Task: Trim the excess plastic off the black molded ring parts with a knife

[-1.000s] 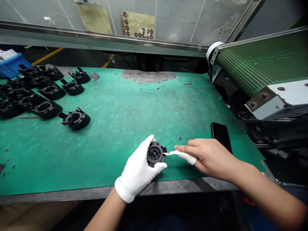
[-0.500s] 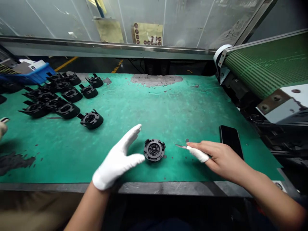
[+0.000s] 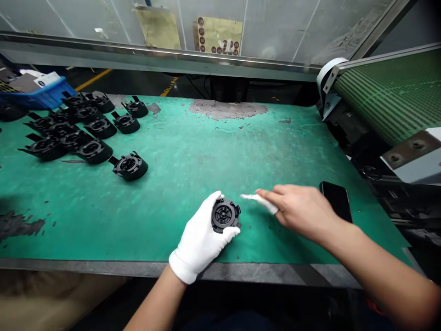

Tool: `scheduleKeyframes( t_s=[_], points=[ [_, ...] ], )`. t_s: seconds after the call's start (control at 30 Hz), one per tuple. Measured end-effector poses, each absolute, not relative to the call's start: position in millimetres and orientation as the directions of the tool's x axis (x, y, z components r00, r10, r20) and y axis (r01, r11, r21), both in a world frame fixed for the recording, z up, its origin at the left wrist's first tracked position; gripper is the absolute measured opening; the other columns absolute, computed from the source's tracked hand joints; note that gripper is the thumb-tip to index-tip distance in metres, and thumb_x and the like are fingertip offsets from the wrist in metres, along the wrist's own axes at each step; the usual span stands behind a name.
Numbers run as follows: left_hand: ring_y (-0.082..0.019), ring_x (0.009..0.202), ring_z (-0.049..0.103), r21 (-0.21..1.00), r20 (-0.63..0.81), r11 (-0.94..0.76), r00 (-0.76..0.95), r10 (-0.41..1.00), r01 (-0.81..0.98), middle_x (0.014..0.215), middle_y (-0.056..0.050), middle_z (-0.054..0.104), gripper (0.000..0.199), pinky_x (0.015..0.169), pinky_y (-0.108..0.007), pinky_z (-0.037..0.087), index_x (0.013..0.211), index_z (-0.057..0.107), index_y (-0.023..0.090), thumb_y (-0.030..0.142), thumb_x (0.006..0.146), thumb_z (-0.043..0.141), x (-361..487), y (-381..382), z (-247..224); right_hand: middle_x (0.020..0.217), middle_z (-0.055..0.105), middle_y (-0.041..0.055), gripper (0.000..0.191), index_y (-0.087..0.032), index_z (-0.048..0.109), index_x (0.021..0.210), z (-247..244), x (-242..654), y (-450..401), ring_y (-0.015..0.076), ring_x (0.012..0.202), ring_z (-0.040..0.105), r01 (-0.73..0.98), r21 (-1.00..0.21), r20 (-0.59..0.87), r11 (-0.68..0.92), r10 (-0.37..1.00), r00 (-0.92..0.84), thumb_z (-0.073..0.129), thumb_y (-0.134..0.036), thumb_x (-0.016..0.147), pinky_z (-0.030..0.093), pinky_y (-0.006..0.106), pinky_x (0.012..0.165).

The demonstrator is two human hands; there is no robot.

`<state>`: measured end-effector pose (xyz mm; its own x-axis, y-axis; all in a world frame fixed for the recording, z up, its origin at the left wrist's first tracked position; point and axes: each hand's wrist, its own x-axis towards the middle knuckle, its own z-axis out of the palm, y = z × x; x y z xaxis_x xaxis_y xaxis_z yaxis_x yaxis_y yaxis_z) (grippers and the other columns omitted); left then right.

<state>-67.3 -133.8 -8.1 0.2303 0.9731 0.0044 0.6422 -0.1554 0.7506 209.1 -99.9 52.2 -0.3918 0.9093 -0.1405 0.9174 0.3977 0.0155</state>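
Note:
My left hand (image 3: 203,234), in a white glove, is closed around a round black plastic part (image 3: 224,215) near the front of the green mat. Fingers lie along its far left side and the thumb along its near side; a ribbed, ringed face points up. To the right, my right hand (image 3: 299,207) pinches a small knife (image 3: 248,196), its blade pointing left toward the part, a short gap away. The right hand is bare except for a white cover on its thumb. A similar single black part (image 3: 129,165) stands farther left on the mat.
Several black parts (image 3: 93,149) cluster at the left, before a blue bin (image 3: 51,94). A black phone (image 3: 336,200) lies beyond my right wrist. The green conveyor belt (image 3: 396,87) rises at the right; a metal rail (image 3: 165,53) runs across the back.
My left hand has moved right and closed around the black part, which was lying untouched. My right hand has brought the knife slightly left and farther up. The view has shifted a little.

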Motion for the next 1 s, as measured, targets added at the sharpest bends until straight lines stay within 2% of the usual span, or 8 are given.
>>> scheduleKeyframes(
  t_s=[0.1,0.3,0.47,0.57,0.63,0.73,0.87,1.0],
  points=[
    [-0.020,0.139,0.044,0.746,-0.014,-0.149,0.239,0.971,0.649,0.150,-0.002,0.045,0.084,0.121,-0.037,0.034,0.149,0.029,0.029,0.041,0.080,0.076,-67.6,-133.8,-8.5,0.105,0.072,0.0009,0.051,-0.037,0.059,0.135,54.4,224.1,-93.4,0.0229,0.086,0.067,0.960,0.115,-0.145,0.257,0.960,-0.240,0.048,-0.020,0.088,0.029,0.029,0.052],
    [-0.020,0.139,0.043,0.756,0.006,-0.168,0.251,0.968,0.632,0.151,-0.003,0.044,0.086,0.121,-0.037,0.033,0.150,0.028,0.029,0.044,0.080,0.076,-68.4,-134.1,-12.4,0.098,0.071,-0.0018,0.045,-0.041,0.054,0.138,66.3,199.0,-119.1,0.0195,0.088,0.067,0.846,-0.103,-0.189,0.523,0.825,-0.533,0.043,-0.027,0.096,0.039,0.031,0.061],
    [-0.022,0.140,0.043,0.749,-0.008,-0.166,0.258,0.966,0.642,0.151,-0.005,0.044,0.086,0.121,-0.039,0.034,0.149,0.030,0.026,0.044,0.079,0.077,-67.5,-135.3,-7.0,0.099,0.071,0.0015,0.051,-0.036,0.056,0.138,59.3,209.2,-105.8,0.0257,0.085,0.068,0.947,0.114,-0.088,0.301,0.952,-0.292,0.047,-0.022,0.089,0.033,0.032,0.052],
    [-0.021,0.139,0.044,0.758,-0.034,-0.162,0.285,0.958,0.632,0.151,-0.004,0.044,0.088,0.121,-0.037,0.034,0.149,0.029,0.026,0.042,0.078,0.078,-69.8,-134.6,-1.3,0.118,0.070,0.0006,0.049,-0.033,0.056,0.136,53.6,223.2,-107.8,0.0250,0.103,0.067,0.971,-0.085,-0.025,0.222,0.974,-0.224,0.045,-0.020,0.090,0.047,0.034,0.068],
    [-0.021,0.139,0.044,0.761,-0.070,-0.181,0.356,0.932,0.623,0.152,-0.003,0.044,0.091,0.120,-0.036,0.035,0.150,0.029,0.028,0.040,0.076,0.080,-73.5,-133.6,2.6,0.126,0.067,0.0006,0.045,-0.031,0.057,0.132,49.9,224.6,-120.9,0.0224,0.109,0.065,0.924,-0.266,-0.060,0.273,0.952,-0.299,0.043,-0.019,0.091,0.050,0.036,0.084],
    [-0.020,0.139,0.044,0.764,-0.131,-0.222,0.483,0.866,0.605,0.152,0.000,0.045,0.097,0.120,-0.035,0.035,0.150,0.029,0.031,0.041,0.072,0.083,-80.7,-130.4,7.4,0.120,0.068,0.0013,0.040,-0.032,0.056,0.133,43.2,215.8,-145.0,0.0196,0.104,0.065,0.833,-0.427,-0.168,0.351,0.875,-0.455,0.040,-0.024,0.097,0.050,0.035,0.086],
    [-0.020,0.136,0.048,0.810,-0.166,-0.255,0.624,0.764,0.528,0.150,0.001,0.047,0.099,0.117,-0.034,0.039,0.150,0.030,0.032,0.048,0.069,0.085,-87.5,-122.1,11.5,0.107,0.069,0.0019,0.038,-0.031,0.056,0.135,35.9,198.4,-157.1,0.0191,0.095,0.066,0.799,-0.468,-0.219,0.378,0.826,-0.519,0.037,-0.034,0.102,0.050,0.034,0.081],
    [-0.023,0.136,0.048,0.833,-0.175,-0.257,0.673,0.718,0.491,0.151,-0.002,0.046,0.096,0.116,-0.037,0.040,0.149,0.034,0.032,0.051,0.070,0.084,-88.8,-116.0,13.6,0.105,0.069,0.0020,0.038,-0.030,0.058,0.134,35.0,188.7,-152.5,0.0204,0.094,0.066,0.809,-0.396,-0.225,0.434,0.808,-0.544,0.038,-0.033,0.102,0.049,0.034,0.076]
  ],
)
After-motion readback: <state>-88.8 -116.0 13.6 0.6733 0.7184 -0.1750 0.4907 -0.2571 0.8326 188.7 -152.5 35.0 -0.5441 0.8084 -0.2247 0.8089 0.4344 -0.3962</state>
